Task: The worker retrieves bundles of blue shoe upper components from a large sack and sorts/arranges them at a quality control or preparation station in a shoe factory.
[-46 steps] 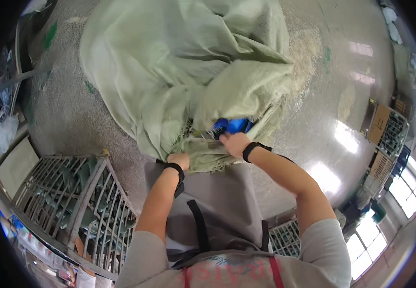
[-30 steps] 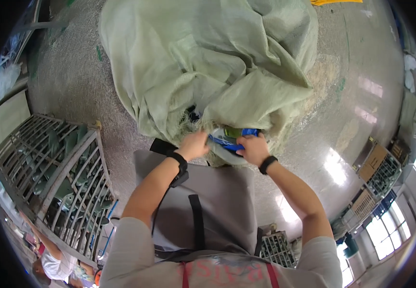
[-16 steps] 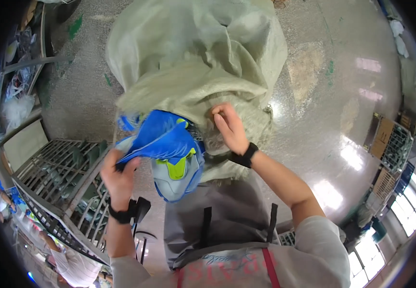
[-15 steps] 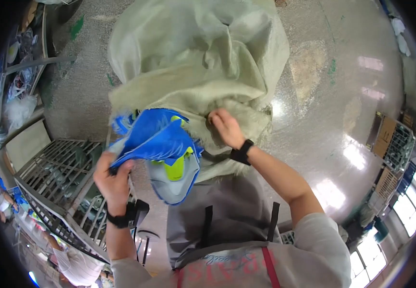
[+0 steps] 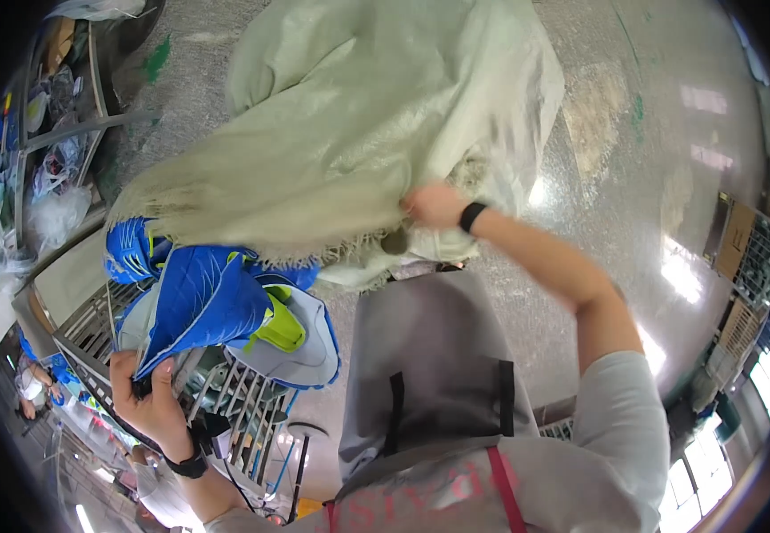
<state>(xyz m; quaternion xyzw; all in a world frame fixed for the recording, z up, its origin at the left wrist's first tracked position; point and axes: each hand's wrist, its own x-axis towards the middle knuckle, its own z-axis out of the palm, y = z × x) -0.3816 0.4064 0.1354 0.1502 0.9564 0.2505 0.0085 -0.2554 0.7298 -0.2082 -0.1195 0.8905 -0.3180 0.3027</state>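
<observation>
My left hand [image 5: 147, 401] grips a blue padded garment piece [image 5: 216, 311] with grey lining and a yellow-green patch, holding it over a metal wire cart [image 5: 225, 395] at the lower left. Its upper end still reaches under the frayed edge of a big pale green woven sack [image 5: 358, 142]. My right hand [image 5: 432, 205], with a black wristband, clutches that sack's frayed edge near the middle of the view. The sack lies bunched on the speckled floor. I wear a grey apron [image 5: 434, 364].
Shelving with bags and clutter [image 5: 43, 151] stands at the far left. More blue pieces [image 5: 129, 250] lie by the cart's upper edge. Crates and racks [image 5: 745, 266] line the right side near bright windows. Another person [image 5: 29, 391] is partly visible at the left edge.
My left hand has carried the blue piece down and left, over the wire cart. My right hand stays on the sack's edge and has lifted it slightly.
</observation>
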